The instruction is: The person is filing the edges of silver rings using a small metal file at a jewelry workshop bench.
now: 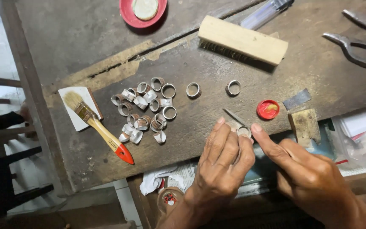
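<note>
While both hands meet at the bench edge, notes:
Ring (244, 131): small metal band, pinched betw. left hand (221, 163) fingertips and right hand (306, 169) thumb, at front edge of bench (106, 165).
Hands: together, closed on ring; a thin grey strip (235, 117) lies just behind, poss. touching.
Handling: light, stiff, prob. slick; best gripped by outer rim.
Nearby: ring pile (145, 112) left, brush (96, 125), red cap (268, 109), scrub block (242, 40).
</note>
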